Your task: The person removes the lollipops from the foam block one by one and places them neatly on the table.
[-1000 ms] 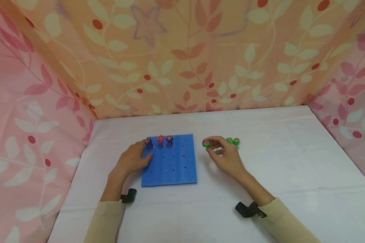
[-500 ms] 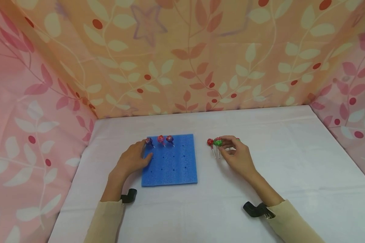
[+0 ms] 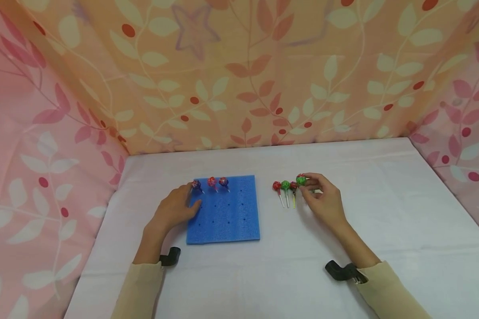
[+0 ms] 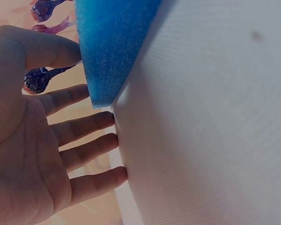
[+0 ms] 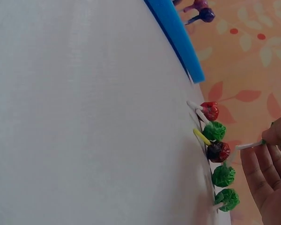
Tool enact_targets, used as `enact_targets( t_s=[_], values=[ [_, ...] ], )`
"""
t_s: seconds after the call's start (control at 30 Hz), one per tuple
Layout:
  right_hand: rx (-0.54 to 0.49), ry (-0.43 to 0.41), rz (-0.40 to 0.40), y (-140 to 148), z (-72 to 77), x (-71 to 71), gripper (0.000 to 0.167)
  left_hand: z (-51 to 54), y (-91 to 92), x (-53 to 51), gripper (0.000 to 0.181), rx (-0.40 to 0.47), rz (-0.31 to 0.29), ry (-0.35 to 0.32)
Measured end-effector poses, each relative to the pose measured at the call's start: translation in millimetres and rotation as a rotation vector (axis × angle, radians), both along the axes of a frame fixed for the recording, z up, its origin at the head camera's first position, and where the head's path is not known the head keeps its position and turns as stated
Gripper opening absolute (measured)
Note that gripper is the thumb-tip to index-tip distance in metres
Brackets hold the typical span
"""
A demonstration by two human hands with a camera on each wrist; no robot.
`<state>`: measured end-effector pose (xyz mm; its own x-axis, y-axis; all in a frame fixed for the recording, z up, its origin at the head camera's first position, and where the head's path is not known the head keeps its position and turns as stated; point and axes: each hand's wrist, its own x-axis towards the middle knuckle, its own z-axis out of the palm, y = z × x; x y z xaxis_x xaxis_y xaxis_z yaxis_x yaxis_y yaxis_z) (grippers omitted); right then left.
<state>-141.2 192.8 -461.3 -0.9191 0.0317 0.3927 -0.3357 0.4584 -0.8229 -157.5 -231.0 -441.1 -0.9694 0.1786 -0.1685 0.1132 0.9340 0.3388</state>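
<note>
My left hand (image 3: 177, 206) touches the left edge of a blue foam board (image 3: 223, 226), thumb lying over its top. In the left wrist view the fingers (image 4: 91, 183) are extended and spread. Three wrapped lollipops, such as the pink one (image 3: 212, 181) and a purple one (image 3: 223, 182), stand in the board's far row. Right of the board, my right hand (image 3: 323, 197) pinches a green-and-red lollipop (image 3: 301, 179) above the table; its white stick (image 5: 248, 146) shows in the right wrist view. Below lie a red lollipop (image 3: 276, 186), a green lollipop (image 3: 285, 185) and a dark red one (image 3: 293, 186).
Two further green lollipops, one nearer (image 5: 226, 200) and one beyond it (image 5: 223, 176), lie in the same row, hidden behind my right hand in the head view. Small holes dot the board. White cloth (image 3: 239, 279) covers the table; a patterned curtain (image 3: 247, 79) stands behind.
My right hand has moved right along the lollipop row with its lollipop, bringing the red, green and dark red ones into sight. The left hand stays on the board.
</note>
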Motion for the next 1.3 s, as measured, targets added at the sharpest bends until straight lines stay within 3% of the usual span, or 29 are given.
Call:
enact_targets(
  t_s=[0.47, 0.67, 0.97, 1.3],
  values=[
    [0.116, -0.014, -0.077, 25.4, 4.9, -8.1, 0.036, 0.9, 0.4, 0.7, 0.075, 0.008, -0.002, 0.003],
    [0.177, -0.03, -0.071, 38.2, 3.7, -11.3, 0.036, 2.1, 1.7, 1.4, 0.076, 0.014, -0.001, 0.0],
    [0.236, -0.097, -0.053, 52.7, 3.5, -15.2, 0.035, 6.4, 2.6, 3.9, 0.075, 0.022, 0.011, -0.007],
    [0.298, -0.209, -0.109, 59.8, 0.6, -12.5, 0.032, 2.2, 2.2, 1.0, 0.075, 0.02, 0.002, -0.002]
  ],
)
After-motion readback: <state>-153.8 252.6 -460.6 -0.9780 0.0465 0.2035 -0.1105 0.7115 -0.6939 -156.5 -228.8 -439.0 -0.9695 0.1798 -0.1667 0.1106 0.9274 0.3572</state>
